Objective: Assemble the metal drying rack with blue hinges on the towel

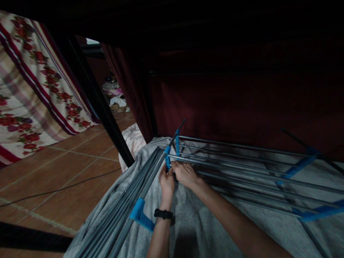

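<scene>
While both hands are pinching the blue hinge joint (168,162) of the drying rack (242,161) lying on the grey blanket (193,222), left hand (166,182) and right hand (185,174) fingertips are risking getting nipped if the rods swing shut.

Rack (242,161) lies flat on blanket (188,218), w/ its rods running left-right. Rod bundle (129,200) lies left of rack, on same blanket. Both hands meet at rack's left end, by connector (168,159): left hand (166,182) just left of right hand (185,173), touching. Clip (141,215) sits on bundle, nr left wrist. Floor (67,168) left of blanket; bedsheet (32,93) far left. Curtain (242,100) behind rack.
</scene>
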`<move>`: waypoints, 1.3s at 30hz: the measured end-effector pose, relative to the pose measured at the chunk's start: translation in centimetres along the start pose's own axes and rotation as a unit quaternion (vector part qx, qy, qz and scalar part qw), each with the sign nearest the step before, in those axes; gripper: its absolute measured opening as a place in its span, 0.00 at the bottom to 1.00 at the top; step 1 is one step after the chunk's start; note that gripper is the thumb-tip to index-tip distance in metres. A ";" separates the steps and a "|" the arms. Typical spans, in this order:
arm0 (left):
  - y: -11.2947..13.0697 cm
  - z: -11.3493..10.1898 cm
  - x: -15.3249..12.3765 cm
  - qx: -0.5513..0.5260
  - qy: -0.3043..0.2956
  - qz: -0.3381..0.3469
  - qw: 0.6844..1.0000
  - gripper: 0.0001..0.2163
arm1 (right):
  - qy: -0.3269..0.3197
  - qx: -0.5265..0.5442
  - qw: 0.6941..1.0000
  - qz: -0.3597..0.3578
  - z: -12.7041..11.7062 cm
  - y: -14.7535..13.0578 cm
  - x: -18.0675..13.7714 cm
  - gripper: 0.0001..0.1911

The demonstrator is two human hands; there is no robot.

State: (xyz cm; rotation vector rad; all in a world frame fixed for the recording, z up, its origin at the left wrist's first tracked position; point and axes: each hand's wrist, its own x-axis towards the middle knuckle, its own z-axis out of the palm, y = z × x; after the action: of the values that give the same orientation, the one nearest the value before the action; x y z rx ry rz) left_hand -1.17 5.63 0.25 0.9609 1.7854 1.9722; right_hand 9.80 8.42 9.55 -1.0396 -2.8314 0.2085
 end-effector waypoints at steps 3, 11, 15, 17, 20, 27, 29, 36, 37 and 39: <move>-0.3 0.0 0.0 0.023 0.004 0.004 1.000 0.12 | -0.002 -0.001 1.000 -0.004 0.3 0.2 -0.2 0.22; -0.9 -0.1 -0.8 0.095 0.002 0.048 0.994 0.16 | 0.022 -0.013 1.000 0.016 0.4 0.3 -0.8 0.20; -1.8 -0.2 -1.3 0.150 -0.003 0.073 0.986 0.21 | 0.028 -0.012 0.999 0.044 0.6 0.7 -1.2 0.21; -2.2 -0.3 -1.4 0.164 -0.007 0.075 0.984 0.22 | 0.020 -0.009 0.999 0.043 0.5 0.8 -1.2 0.21; -2.4 -0.4 -1.4 0.172 -0.004 0.082 0.982 0.22 | 0.008 -0.003 0.999 0.044 0.2 0.8 -1.2 0.21; -1.8 -0.2 -1.5 0.159 -0.001 0.090 0.983 0.18 | -0.010 0.014 0.999 0.033 -0.5 1.2 -0.9 0.22; -1.6 -0.2 -1.5 0.164 0.002 0.087 0.983 0.18 | -0.005 0.014 1.000 0.027 -0.5 1.3 -0.9 0.22; -0.8 -0.4 -2.2 0.215 -0.010 0.069 0.974 0.19 | 0.001 0.000 1.000 0.031 -0.1 1.5 -0.8 0.22; -0.7 -0.4 -2.3 0.236 -0.014 0.066 0.969 0.20 | -0.003 0.000 1.000 0.031 -0.2 1.5 -0.8 0.22; -0.4 -0.3 -2.5 0.269 -0.015 0.064 0.961 0.21 | -0.013 0.004 0.999 0.031 -0.3 1.6 -0.7 0.22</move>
State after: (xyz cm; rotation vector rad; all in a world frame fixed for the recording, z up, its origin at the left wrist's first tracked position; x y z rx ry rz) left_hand 0.39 3.91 -0.85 1.2833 2.3523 1.5424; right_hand 11.42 9.18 9.54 -1.1329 -2.8208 0.2392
